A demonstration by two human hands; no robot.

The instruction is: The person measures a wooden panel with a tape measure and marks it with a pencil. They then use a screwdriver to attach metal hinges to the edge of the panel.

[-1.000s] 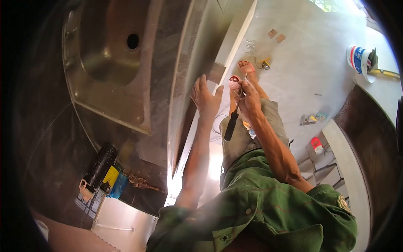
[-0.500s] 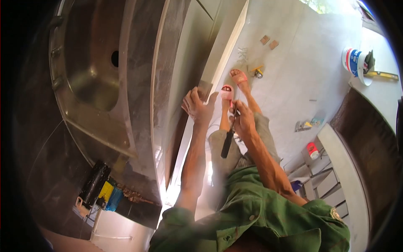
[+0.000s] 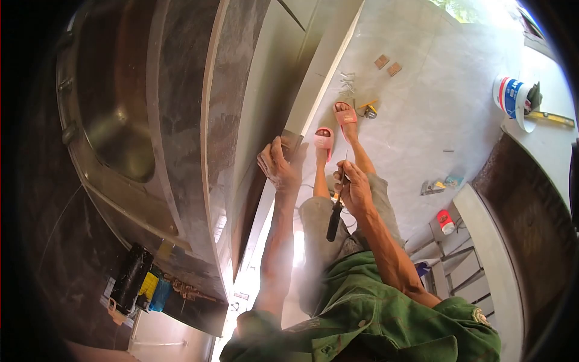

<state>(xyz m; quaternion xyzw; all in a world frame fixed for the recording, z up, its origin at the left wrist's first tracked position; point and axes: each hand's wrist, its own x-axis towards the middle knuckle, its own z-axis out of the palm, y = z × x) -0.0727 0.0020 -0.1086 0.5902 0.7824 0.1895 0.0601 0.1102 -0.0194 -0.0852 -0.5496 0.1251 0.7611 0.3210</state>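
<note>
My left hand point(image 3: 280, 166) is at the edge of a pale panel point(image 3: 330, 72), fingers and thumb closed around a small brown square piece point(image 3: 293, 140) lying against it. Part of that piece is hidden by the fingers. In front of my lap, my right hand point(image 3: 354, 188) grips a screwdriver point(image 3: 333, 223) by its thin shaft. Its black handle points down towards my body, while the narrow tip sticks up past my fingertips, apart from the panel.
A metal sink point(image 3: 120, 145) in a dark countertop point(image 3: 232, 90) is on the left. On the floor lie two brown squares point(image 3: 381, 61), a yellow-and-black tape measure point(image 3: 369, 110) and a trowel point(image 3: 433, 187). A white bucket point(image 3: 505, 96) stands at right, near a red can point(image 3: 445, 221).
My right hand has lowered slightly with the screwdriver, whose handle shifted down and right. My left hand stays at the brown piece, and the view has shifted a little.
</note>
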